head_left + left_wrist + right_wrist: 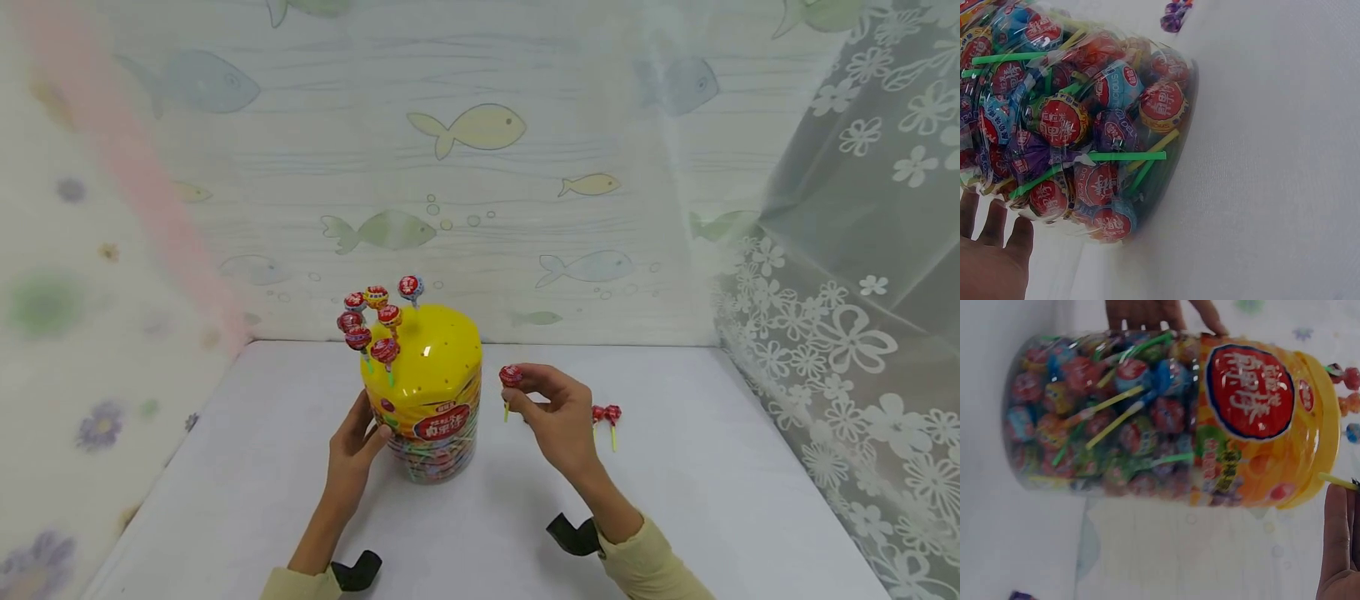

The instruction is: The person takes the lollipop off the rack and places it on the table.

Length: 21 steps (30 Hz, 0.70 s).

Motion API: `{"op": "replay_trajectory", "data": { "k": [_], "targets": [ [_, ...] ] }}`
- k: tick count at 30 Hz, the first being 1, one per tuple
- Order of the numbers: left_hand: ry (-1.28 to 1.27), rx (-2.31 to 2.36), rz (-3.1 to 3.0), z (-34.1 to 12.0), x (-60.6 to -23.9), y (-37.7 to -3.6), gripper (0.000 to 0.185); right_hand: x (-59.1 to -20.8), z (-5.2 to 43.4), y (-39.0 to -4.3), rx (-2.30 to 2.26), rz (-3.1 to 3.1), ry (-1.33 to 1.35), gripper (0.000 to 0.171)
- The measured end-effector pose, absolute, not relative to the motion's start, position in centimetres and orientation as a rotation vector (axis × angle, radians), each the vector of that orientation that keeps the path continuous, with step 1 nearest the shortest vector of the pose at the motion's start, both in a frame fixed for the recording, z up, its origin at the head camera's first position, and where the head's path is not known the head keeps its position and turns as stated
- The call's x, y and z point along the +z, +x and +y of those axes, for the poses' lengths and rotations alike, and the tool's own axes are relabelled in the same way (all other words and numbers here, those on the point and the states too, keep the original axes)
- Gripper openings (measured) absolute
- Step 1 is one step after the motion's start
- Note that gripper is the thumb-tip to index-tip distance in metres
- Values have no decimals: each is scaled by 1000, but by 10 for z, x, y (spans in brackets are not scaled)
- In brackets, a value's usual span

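A clear jar (pixel 431 458) full of wrapped lollipops, with an orange label, stands upright on the table. Several lollipops (pixel 386 351) stand by their sticks in its yellow lid (pixel 438 350), which has small holes, mostly on the left side. My left hand (pixel 352 450) holds the jar's left side, thumb at the front; in the left wrist view its fingers (pixel 1019 240) touch the clear wall. To the right of the lid, my right hand (pixel 558 412) pinches a red-wrapped lollipop (pixel 511 376) between thumb and fingers, its yellow stick (pixel 1335 480) pointing down and apart from the jar.
A couple of red-wrapped lollipops (pixel 613 412) lie on the white table (pixel 675 500) beyond my right hand. Fish-patterned sheeting (pixel 480 208) hangs behind the table, and a flowered curtain (pixel 855 333) borders it on the right. A dark band (pixel 573 535) sits at my right wrist.
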<state>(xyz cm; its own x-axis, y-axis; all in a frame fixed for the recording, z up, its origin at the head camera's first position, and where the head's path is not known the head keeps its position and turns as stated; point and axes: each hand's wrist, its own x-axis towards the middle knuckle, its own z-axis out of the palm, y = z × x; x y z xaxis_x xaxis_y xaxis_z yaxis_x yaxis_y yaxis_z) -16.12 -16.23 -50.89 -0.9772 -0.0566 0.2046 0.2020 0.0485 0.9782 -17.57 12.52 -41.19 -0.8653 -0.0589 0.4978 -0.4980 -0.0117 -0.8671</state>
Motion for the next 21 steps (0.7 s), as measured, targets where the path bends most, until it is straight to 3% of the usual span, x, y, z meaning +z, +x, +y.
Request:
{"op": "replay_trajectory", "data": {
  "k": [21],
  "targets": [
    [-148, -2056, -2125, -162, -506, -160, 67, -475, 199, -170, 1926, -2171, 288, 26]
  ]
}}
